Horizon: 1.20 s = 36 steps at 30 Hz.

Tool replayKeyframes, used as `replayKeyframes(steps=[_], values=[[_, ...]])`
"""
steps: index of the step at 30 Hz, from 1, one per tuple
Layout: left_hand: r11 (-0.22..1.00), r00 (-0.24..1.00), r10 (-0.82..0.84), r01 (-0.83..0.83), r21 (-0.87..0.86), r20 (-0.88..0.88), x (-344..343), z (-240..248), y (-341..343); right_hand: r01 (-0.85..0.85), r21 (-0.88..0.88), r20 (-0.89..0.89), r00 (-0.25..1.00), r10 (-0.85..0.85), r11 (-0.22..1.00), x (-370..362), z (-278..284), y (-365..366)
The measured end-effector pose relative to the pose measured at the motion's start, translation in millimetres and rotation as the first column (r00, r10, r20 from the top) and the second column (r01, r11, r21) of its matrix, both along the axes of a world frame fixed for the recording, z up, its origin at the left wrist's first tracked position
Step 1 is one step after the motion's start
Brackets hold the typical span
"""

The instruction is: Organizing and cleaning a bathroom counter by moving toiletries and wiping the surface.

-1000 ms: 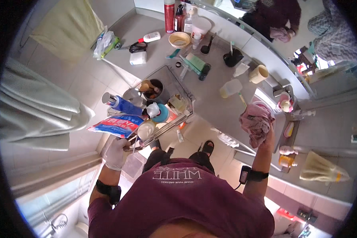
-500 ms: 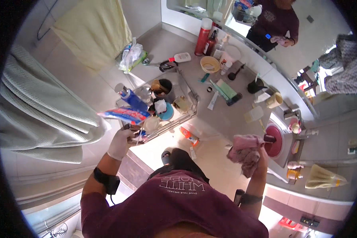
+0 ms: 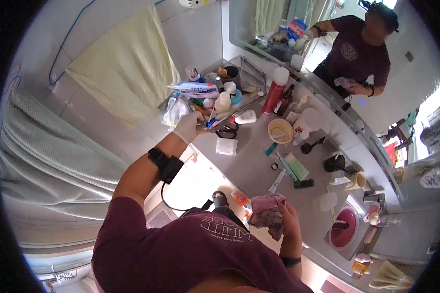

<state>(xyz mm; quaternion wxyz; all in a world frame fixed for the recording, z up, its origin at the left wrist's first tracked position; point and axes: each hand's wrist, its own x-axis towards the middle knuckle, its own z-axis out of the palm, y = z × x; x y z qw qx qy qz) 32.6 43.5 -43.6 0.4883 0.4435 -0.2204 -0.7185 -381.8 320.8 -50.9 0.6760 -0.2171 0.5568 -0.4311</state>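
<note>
My left hand (image 3: 189,128), which looks covered by a thin pale glove, grips the near edge of a clear tray (image 3: 252,101) at the counter's far left. Its fingertips are partly hidden by the tray. Inside are a blue-and-white packet (image 3: 195,88), a cream bottle (image 3: 222,103), a dark cup (image 3: 232,75) and several other toiletries. My right hand (image 3: 290,220) is closed around a crumpled pink cloth (image 3: 269,210), held in front of the counter edge.
Scissors (image 3: 227,131), a white bottle (image 3: 246,117) and a small white box (image 3: 226,146) lie near the tray. A red spray can (image 3: 275,93) stands by the mirror (image 3: 401,53). Right of a yellow bowl (image 3: 280,131) are tubes, cups and a pink basin (image 3: 344,228).
My left hand has carried the loaded tray forward, from over the counter's front edge to the back left corner by the mirror. The right hand, still holding the cloth, has shifted left and lower.
</note>
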Motion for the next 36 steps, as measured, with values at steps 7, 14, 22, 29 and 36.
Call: replayKeyframes(steps=[7, 14, 22, 29, 36], values=[[0.990, 0.988, 0.134, -0.137, 0.040, 0.077, -13, 22, -80, 0.021, 0.088, -0.034, 0.999, -0.018, 0.996, 16, 0, -22], [0.992, 0.993, 0.106, -0.109, 0.060, 0.050, 29, -27, -127, 0.226, 0.074, 0.051, 0.972, -0.230, 0.971, 60, 27, -43], [0.750, 0.429, 0.246, 0.484, -0.451, 0.869, 35, -66, -128, 0.351, -0.017, -0.069, 0.934, -0.351, 0.936, 139, 41, -69], [0.796, 0.188, 0.044, 0.587, -0.148, 0.981, 24, -68, -146, 0.376, -0.083, -0.112, 0.917, -0.384, 0.923, 191, 68, -83], [0.936, 0.980, 0.134, -0.174, 0.305, 0.149, 0, -64, -153, 0.344, -0.104, -0.151, 0.922, -0.357, 0.933, 181, 64, -91]])
